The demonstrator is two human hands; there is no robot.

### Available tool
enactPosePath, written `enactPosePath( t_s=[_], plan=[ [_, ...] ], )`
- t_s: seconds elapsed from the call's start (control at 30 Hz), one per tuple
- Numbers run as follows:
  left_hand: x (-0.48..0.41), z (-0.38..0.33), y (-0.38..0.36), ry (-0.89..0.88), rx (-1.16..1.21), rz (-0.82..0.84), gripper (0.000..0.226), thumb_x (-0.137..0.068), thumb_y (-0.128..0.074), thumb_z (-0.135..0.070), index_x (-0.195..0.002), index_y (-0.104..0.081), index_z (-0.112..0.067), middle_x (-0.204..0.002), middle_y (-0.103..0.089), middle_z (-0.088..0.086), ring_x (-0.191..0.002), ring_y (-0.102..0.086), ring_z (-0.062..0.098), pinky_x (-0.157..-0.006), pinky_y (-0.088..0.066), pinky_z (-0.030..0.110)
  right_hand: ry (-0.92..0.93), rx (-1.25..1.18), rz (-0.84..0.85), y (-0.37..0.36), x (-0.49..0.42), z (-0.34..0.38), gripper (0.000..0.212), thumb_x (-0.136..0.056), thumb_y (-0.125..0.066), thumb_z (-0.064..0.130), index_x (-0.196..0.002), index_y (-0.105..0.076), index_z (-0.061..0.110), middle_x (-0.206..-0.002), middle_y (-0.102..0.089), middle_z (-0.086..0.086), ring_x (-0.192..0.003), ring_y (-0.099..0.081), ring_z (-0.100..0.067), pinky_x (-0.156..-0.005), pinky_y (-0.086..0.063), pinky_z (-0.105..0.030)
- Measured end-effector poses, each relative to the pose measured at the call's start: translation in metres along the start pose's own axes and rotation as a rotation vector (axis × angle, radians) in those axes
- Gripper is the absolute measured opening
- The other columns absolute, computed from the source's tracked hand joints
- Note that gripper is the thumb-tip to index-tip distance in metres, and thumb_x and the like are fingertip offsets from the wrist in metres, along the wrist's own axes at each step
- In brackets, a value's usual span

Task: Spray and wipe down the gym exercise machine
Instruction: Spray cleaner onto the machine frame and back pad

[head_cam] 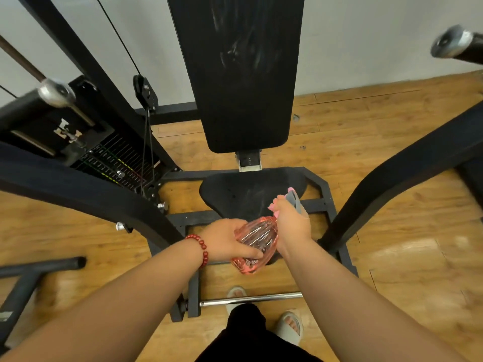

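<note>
1. Here, the spray bottle (254, 244), pink, clear and ribbed, is held in both hands just at 6 o'clock of the seat pad (251, 192), above the black base frame (337, 228).
2. The left hand (224, 240) cups the bottle's body from 9 o'clock. Its grip is wrapped round the body, with the thumb lying across the ribs.
3. The right hand (291, 223) takes the neck from 3 o'clock. Its grip is curled round the grey spray head (294, 202), fingers at the front of it.
4. The bottle lies tilted, base toward 6 o'clock and head toward 1 o'clock. The head overlaps the near right edge of the seat pad.
5. The back pad (240, 74) stands at 12 o'clock, black, with pale streaks across its upper half.
6. The weight stack (112, 158) sits at 9 to 10 o'clock, with a cable and pulley (142, 91) beside it.
7. The machine's two arms sweep out at 9 and 3 o'clock, with capped handles at 10 o'clock (56, 92) and 2 o'clock (452, 43).
8. A red bead bracelet (202, 250) is on the left wrist.
9. Wooden floor (405, 257) underfoot, with a chrome bar (251, 299) and grey slippers (290, 327) at 6 o'clock.
</note>
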State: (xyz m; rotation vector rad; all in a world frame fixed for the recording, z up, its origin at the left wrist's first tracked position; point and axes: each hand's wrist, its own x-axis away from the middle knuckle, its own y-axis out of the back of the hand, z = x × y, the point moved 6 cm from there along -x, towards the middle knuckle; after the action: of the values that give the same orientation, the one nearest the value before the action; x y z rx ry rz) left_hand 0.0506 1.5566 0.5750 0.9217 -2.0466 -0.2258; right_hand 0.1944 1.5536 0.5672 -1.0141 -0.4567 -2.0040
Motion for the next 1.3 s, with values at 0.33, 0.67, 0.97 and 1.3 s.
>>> enactPosePath(
  t_s=[0.33,0.67,0.97,1.3],
  plan=[
    [-0.014,-0.014,0.101,-0.078,-0.050,-0.083,0.050,-0.075,-0.078,-0.045,-0.117,-0.058,-0.029,-0.104,-0.065,-0.013,-0.094,-0.063,0.004,-0.085,-0.055,0.027,0.159,-0.068,0.039,-0.082,0.012,0.061,0.016,-0.088,-0.064,0.011,-0.091,-0.065,0.027,-0.086,-0.064,-0.005,-0.096,-0.066,-0.030,-0.094,-0.053,-0.049],
    [-0.004,-0.043,0.145,-0.126,0.006,-0.208,0.060,-0.080,-0.076,-0.036,-0.130,-0.043,-0.028,-0.114,-0.059,-0.009,-0.100,-0.059,0.004,-0.082,-0.052,0.022,0.365,0.025,0.151,-0.120,0.034,0.119,0.021,-0.093,-0.063,0.021,-0.080,-0.052,0.033,-0.085,-0.065,0.003,-0.082,-0.061,-0.011,-0.082,-0.053,-0.033],
    [0.019,-0.093,0.152,-0.157,0.211,-0.461,0.068,-0.077,-0.078,-0.039,-0.130,-0.037,-0.029,-0.118,-0.056,-0.010,-0.100,-0.057,0.004,-0.075,-0.046,0.015,0.761,0.304,0.365,-0.127,0.085,0.183,0.025,-0.095,-0.060,0.022,-0.074,-0.051,0.033,-0.078,-0.052,0.005,-0.071,-0.052,-0.011,-0.067,-0.050,-0.024],
    [0.053,-0.131,0.166,-0.217,0.345,-0.618,0.062,-0.078,-0.078,-0.037,-0.125,-0.038,-0.032,-0.118,-0.058,-0.009,-0.109,-0.058,0.010,-0.096,-0.050,0.034,0.944,0.428,0.499,-0.133,0.142,0.230,0.025,-0.097,-0.056,0.020,-0.078,-0.046,0.033,-0.082,-0.050,0.007,-0.073,-0.051,-0.011,-0.064,-0.046,-0.018]
  ],
)
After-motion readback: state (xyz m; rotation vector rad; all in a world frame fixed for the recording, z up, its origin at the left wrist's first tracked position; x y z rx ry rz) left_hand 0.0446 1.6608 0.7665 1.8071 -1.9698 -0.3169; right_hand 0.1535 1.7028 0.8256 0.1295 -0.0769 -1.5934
